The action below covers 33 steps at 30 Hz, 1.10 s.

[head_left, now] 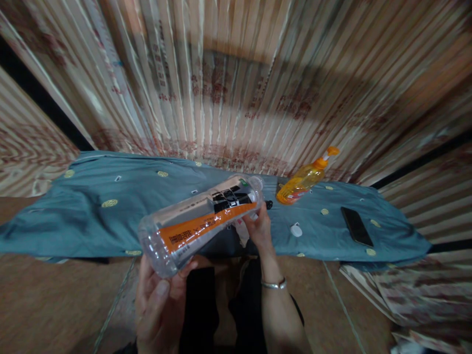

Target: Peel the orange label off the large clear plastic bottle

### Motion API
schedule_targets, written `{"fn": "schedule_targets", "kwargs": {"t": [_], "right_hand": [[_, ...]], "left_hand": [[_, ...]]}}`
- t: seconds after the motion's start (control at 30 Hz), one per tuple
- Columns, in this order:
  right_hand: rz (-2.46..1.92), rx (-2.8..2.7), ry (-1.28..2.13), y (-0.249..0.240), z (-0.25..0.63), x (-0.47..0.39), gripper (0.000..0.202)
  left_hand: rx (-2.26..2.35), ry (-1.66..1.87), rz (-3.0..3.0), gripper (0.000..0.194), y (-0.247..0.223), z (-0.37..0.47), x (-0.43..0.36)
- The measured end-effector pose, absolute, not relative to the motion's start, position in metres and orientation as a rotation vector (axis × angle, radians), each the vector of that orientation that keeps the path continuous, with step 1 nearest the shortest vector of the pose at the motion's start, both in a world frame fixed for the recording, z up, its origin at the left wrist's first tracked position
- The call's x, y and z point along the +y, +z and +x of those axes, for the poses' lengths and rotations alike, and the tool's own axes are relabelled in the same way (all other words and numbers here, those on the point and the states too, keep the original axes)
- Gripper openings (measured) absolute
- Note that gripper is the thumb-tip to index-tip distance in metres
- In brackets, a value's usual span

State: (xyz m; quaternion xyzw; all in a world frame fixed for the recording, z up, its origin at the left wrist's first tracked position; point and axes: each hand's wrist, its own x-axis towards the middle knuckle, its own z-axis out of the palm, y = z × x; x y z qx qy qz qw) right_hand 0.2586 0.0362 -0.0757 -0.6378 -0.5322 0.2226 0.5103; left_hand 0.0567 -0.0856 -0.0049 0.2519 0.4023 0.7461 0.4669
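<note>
Above the cloth's (106, 223) near edge, the left hand (157, 300), loosely curled, cups the bottle's (206, 216) base; the right hand's (261, 226) fingers close on its neck end.

A pleated, red-printed curtain (236, 98) hangs behind blue-green cloth (129, 206), above brown, pale-seamed floor (66, 300)

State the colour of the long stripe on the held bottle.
The stripe is orange, seen best in the head view.

A shiny silver bangle (273, 283) circles the bare right forearm (283, 314). Black legwear (201, 309) shows (its cut is hard to tell), and a dark cuff (127, 348) edges the left hand (158, 302).
</note>
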Motion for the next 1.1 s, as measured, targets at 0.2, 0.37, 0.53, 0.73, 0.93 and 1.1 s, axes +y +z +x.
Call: {"fn": "schedule_targets", "kwargs": {"t": [0.2,0.37,0.53,0.73,0.93,1.1], "right_hand": [[-1.553,-1.287,0.511,-0.0761,0.259,0.0361,0.045],[-1.526,-1.304,0.51,-0.078,0.2596,0.036,0.044],[-1.543,-1.298,0.494,-0.0808,0.2598,0.037,0.041],[-1.538,-1.321,0.492,-0.0814,0.2609,0.0368,0.043],[-1.549,-1.316,0.485,-0.0799,0.2607,0.037,0.039],[-1.539,-1.302,0.489,-0.0788,0.2598,0.0368,0.038]], "left_hand": [[0.961,1.83,0.614,0.051,-0.0031,0.0581,-0.0854],[0.956,1.832,0.613,0.06,-0.0019,0.0578,-0.0835],[0.983,1.829,0.604,0.061,-0.0016,0.0577,-0.0835],[0.983,1.858,0.611,0.058,0.0024,0.0593,-0.082],[0.965,1.846,0.612,0.06,0.0009,0.0587,-0.0846],[0.96,1.822,0.625,0.063,0.0003,0.0572,-0.0871]]}}
